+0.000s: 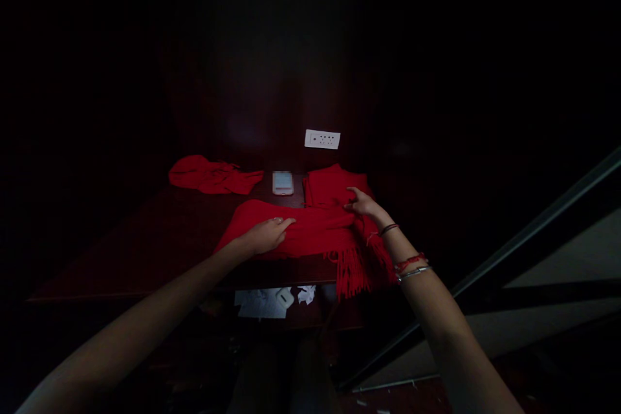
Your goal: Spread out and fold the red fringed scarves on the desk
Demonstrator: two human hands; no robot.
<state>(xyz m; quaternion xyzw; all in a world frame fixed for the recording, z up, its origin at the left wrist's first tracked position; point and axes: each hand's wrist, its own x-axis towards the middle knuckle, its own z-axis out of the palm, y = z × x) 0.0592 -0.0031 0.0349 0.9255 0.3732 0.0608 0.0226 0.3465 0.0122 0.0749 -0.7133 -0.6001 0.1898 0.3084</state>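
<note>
A red fringed scarf (310,236) lies stretched sideways along the front of the dark table, its fringe hanging over the edge at the right. My left hand (268,237) rests on the scarf's left half, fingers stretched out, with a ring on one of them. At the scarf's right end, my right hand (363,202) has its thumb and fingers apart, and its fingertips are at the cloth. Just behind that hand is a folded red cloth (330,185), partly overlapped by the scarf. Another red cloth (208,176) lies crumpled at the back left.
A phone (283,182) with a lit screen lies at the back middle of the table. A white socket panel (323,139) is on the wall behind. Beneath the tabletop are papers (259,305) and a small white case (284,298). The surroundings are very dark.
</note>
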